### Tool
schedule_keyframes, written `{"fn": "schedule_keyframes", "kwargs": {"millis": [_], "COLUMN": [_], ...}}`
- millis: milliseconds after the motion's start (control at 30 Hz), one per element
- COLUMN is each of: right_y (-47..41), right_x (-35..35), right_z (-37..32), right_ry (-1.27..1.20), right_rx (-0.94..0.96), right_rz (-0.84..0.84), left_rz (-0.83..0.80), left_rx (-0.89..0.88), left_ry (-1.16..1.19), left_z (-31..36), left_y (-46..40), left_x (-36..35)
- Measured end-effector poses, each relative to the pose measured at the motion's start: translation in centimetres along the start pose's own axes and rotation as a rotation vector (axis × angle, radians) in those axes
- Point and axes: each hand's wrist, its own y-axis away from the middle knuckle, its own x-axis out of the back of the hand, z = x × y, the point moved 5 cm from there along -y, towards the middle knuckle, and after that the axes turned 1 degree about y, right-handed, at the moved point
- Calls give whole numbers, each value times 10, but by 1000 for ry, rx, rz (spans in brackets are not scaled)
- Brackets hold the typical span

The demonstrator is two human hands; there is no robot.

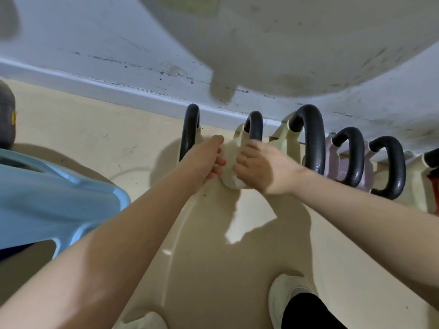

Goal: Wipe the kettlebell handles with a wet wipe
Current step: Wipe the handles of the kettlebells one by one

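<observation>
Far left edge: a dark grey rounded object (6, 115) with a yellow mark, only partly in frame. Below it, a light blue plastic piece (54, 198), cut off at the left edge.

Cream floor (95, 134) runs back to a scuffed white wall (95, 43) with a pale skirting strip. A big blurred whitish shape (297, 43) hangs across the top of the frame; cannot tell what it is.

Kettlebells stand in a row along the wall, black handles up. First handle (188, 131) is just left of the hands. Left hand (206, 162) reaches in from lower left, fingers curled narrow, tips pinching the left edge of the wipe (229, 162). The wipe is a crumpled white wad held between both hands, in front of the cream kettlebell body and just below the second handle (255, 125).

Right hand (259, 167) comes from the right, ring on one finger, fingers closed on the wipe's right side; its upper fingers sit right at the base of the second handle. Whether the wipe itself touches that handle, cannot tell.

Further right: a larger third handle (313, 138), then a fourth (354, 157) on a pinkish body, then a fifth (394, 167). Another kettlebell at the right edge is cut off.

Bottom of frame: a white shoe (285, 295) and a black trouser leg (308, 312).
</observation>
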Motion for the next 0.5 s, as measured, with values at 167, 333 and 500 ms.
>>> {"fn": "schedule_keyframes", "kwargs": {"millis": [167,333,500], "right_y": [9,15,25], "right_x": [-18,-24,-37], "right_z": [-20,-18,-42], "right_ry": [171,222,284], "right_rx": [54,-2,32], "right_rz": [55,101,100], "left_rz": [-34,-9,-1], "left_rx": [-22,8,-19], "left_ry": [18,2,-60], "left_z": [-6,-14,-23], "left_y": [-1,-7,-8], "left_x": [0,-4,-10]}}
